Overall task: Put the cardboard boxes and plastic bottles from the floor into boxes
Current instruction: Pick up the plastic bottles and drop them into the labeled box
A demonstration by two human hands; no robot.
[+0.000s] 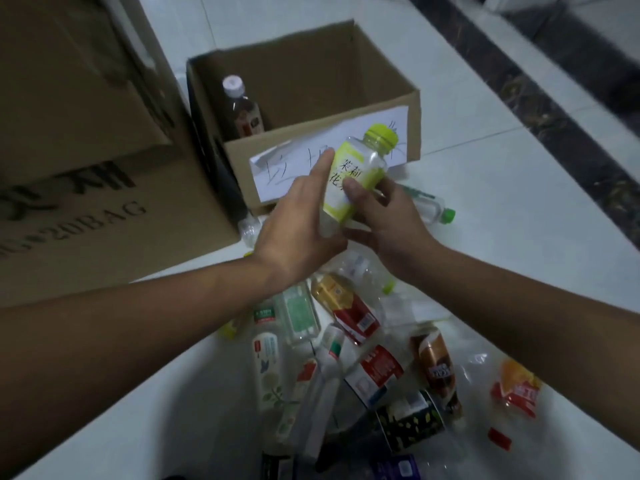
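Bottle (346, 161) of clear, smooth plastic, yellow cap. The right hand (391, 223) curls its fingers round it. The left hand (298, 223) lays straight fingers on it, by a cardboard box (311, 74).

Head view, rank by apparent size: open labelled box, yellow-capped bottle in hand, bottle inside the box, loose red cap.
1. open labelled box
2. yellow-capped bottle, but it is nearer the camera, so its lead is unsure
3. bottle inside the box, partly hidden
4. loose red cap
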